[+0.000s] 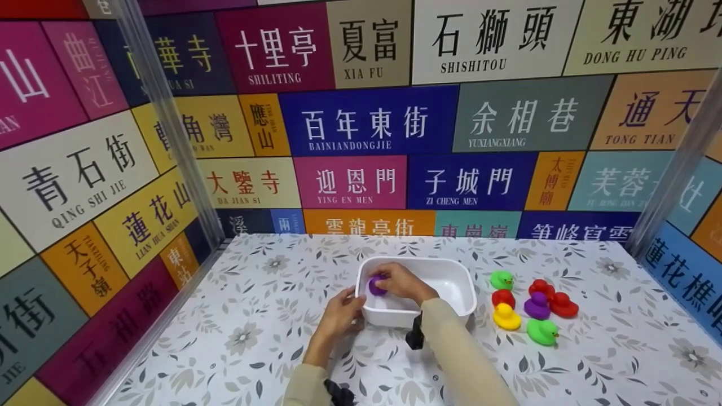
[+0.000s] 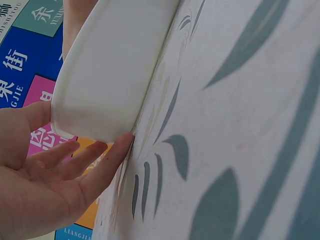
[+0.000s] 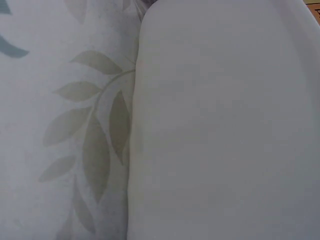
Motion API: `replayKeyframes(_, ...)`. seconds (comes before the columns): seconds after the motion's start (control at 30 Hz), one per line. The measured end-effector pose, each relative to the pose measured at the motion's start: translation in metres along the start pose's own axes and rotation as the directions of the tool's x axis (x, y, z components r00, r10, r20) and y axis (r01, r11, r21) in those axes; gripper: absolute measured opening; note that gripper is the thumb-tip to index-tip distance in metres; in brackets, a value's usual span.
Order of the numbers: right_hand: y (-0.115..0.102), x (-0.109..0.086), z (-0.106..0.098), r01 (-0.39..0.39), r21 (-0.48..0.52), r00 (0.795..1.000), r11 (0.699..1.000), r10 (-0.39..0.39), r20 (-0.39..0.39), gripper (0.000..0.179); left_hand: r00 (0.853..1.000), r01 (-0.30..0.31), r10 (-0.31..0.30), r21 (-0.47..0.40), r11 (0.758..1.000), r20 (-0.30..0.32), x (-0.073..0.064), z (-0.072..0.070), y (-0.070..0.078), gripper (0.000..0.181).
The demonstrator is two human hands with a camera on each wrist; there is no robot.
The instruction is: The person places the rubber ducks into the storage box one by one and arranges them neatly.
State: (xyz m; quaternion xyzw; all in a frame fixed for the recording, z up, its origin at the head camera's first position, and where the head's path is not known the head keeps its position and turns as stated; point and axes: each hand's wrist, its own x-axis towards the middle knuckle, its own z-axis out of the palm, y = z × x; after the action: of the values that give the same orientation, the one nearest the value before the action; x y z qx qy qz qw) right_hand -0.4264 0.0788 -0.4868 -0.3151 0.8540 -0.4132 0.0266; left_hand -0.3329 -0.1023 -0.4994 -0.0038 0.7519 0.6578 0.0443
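Inside the left end of a white plastic basin (image 1: 462,282), my right hand (image 1: 396,280) grips a purple rubber duck (image 1: 377,285), partly covered by the fingers. My left hand (image 1: 342,312) touches the basin's left end from outside. In the left wrist view, that hand's thumb is at the rim and its fairly straight fingers (image 2: 107,167) reach the lower wall. The right wrist view is filled by the basin's outer wall (image 3: 225,125) and cannot show the right hand.
Right of the basin lie several rubber ducks: a yellow duck (image 1: 507,317), a second purple duck (image 1: 537,305), green ducks (image 1: 542,331) and red ducks (image 1: 563,305). A floral cloth (image 1: 271,316) covers the table. Lettered panels (image 1: 366,121) stand behind it.
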Motion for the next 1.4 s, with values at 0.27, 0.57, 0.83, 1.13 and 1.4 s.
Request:
replayKeyframes(0.27,-0.003,-0.004,-0.006,-0.053,0.048,0.999,0.997,0.053,0.000,0.029,1.000,0.024,-0.024,0.009,1.000,-0.011,0.001,0.003,0.001,0.058)
replayKeyframes(0.57,-0.014,-0.013,-0.027,-0.132,0.027,0.991,0.991,0.133,-0.007,0.034,0.999,0.028,-0.027,0.030,0.999,-0.017,0.003,0.003,-0.001,0.058)
replayKeyframes(0.83,-0.029,-0.033,-0.040,-0.138,0.006,0.986,0.990,0.138,-0.094,0.033,0.999,0.044,-0.043,0.033,0.998,-0.027,-0.001,0.001,-0.003,0.060)
replayKeyframes(1.13,-0.035,-0.081,-0.062,-0.180,0.031,0.971,0.983,0.182,-0.152,0.037,0.998,0.061,-0.061,0.036,0.997,-0.009,-0.001,0.002,-0.001,0.060)
replayKeyframes(1.4,-0.041,-0.122,-0.096,-0.167,0.104,0.930,0.980,0.192,-0.314,0.038,0.999,0.051,-0.051,0.045,0.998,-0.010,-0.002,-0.001,0.001,0.060)
